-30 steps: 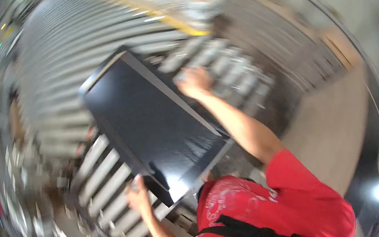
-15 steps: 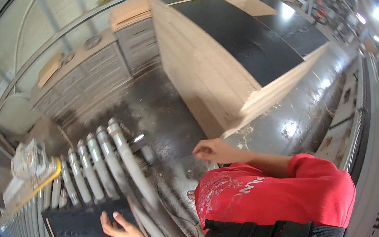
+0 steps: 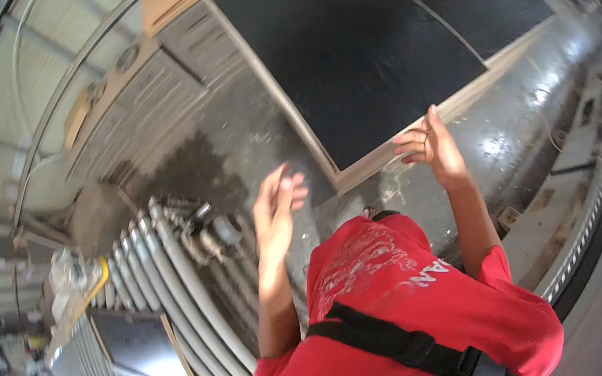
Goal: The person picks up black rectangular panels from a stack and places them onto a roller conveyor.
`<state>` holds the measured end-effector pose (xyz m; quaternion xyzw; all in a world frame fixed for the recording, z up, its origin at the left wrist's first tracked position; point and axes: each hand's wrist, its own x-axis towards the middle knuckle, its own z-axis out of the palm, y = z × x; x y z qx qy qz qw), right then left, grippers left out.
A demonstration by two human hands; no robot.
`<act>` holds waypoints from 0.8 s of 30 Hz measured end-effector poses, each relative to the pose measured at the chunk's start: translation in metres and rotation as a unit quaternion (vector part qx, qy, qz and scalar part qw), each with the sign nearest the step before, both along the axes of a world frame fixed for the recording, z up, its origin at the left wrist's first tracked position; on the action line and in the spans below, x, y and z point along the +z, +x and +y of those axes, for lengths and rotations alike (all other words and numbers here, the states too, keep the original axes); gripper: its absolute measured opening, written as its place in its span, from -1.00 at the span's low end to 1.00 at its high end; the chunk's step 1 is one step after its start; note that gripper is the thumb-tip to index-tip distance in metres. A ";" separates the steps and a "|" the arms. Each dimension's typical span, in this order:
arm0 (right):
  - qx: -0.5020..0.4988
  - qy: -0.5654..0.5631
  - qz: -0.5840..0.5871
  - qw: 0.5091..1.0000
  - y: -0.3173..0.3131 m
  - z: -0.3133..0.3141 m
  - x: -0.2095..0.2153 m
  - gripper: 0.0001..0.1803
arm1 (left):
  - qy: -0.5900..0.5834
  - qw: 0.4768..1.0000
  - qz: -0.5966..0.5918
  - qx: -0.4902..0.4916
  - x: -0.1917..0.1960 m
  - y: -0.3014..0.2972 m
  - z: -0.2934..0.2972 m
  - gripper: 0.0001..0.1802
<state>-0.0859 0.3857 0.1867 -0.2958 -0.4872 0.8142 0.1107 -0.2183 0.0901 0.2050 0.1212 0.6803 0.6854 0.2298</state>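
In front of me lies a stack of panels with a black top sheet and pale wood edges. My right hand is at the near edge of this stack, fingers spread and the palm turned inward. Whether its fingertips touch the edge I cannot tell. My left hand is raised to the left of the stack's near corner, its fingers apart and holding nothing. A smaller black panel rests on the grey rollers at the lower left, away from both hands.
A grey drawer cabinet stands along the wall at the far left. Beside the rollers is a machine part with a yellow edge. To the right runs a long metal rail near the floor.
My view has turned toward the panel stack, which now appears nearer. The left hand has moved from above the small black panel toward the stack; the right hand has reached its near edge.
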 end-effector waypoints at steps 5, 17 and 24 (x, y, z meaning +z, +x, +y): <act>-0.093 0.008 -0.063 0.994 -0.026 -0.017 0.013 -0.40 | 0.001 1.000 -0.002 0.024 0.018 -0.020 0.033 -0.58; -0.244 0.011 -0.125 0.962 0.053 -0.073 0.019 -0.61 | 0.084 0.990 -0.117 -0.012 0.010 -0.111 0.033 -0.38; -0.333 -0.005 -0.145 0.932 0.136 -0.124 0.047 -0.19 | 0.134 0.971 -0.185 -0.067 -0.027 -0.156 0.054 -0.22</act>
